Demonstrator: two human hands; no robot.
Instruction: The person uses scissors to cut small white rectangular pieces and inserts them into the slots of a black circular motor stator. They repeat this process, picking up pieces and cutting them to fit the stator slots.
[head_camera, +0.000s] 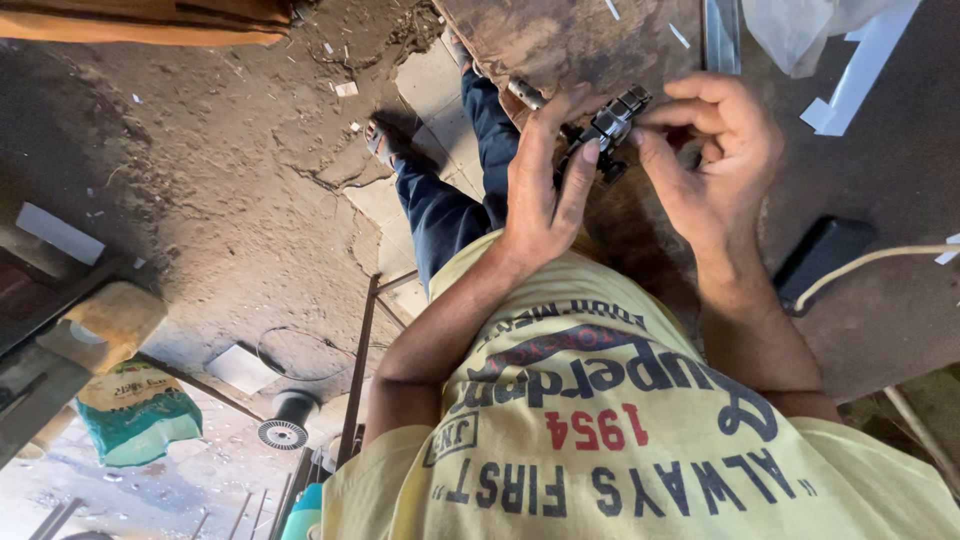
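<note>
we hold a small ribbed metal part (612, 128) over the counter (560, 40), left hand (540, 190) and right hand (715, 165) both pinching it, work seemingly midway.

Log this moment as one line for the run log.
left hand: grips small dark metal part | right hand: pinches same part | beneath: rusty brown board | nearby: black flat box, pale cable

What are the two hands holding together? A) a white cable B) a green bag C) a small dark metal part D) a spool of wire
C: both the left hand and the right hand pinch a small dark metal part between their fingertips, above the worn brown workbench.
</note>
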